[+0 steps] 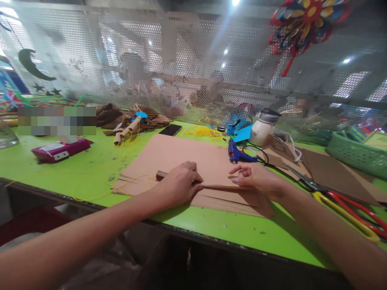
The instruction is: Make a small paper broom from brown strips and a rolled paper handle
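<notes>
A stack of brown kraft paper sheets point(181, 151) lies in front of me, its near edges fanned out. My left hand point(183, 179) presses the near edge of the top sheet, fingertips and thumb closed on it. That edge looks folded or rolled up into a narrow strip point(222, 186) running to the right. Over the strip's right end is my right hand point(256, 176), thumb and forefinger apart and lightly bent; its lower fingers are partly hidden. A small dark brown paper piece point(161, 175) shows beside my left hand. Just beyond my right hand lies a blue glue gun point(238, 153).
Scissors with red and yellow handles point(341, 205) lie at right, near a green basket point(356, 153). A white bottle point(262, 128) and a phone point(171, 129) are behind the paper. At left are a purple tissue pack point(62, 151), yellow string point(130, 181) and paper crafts point(130, 129).
</notes>
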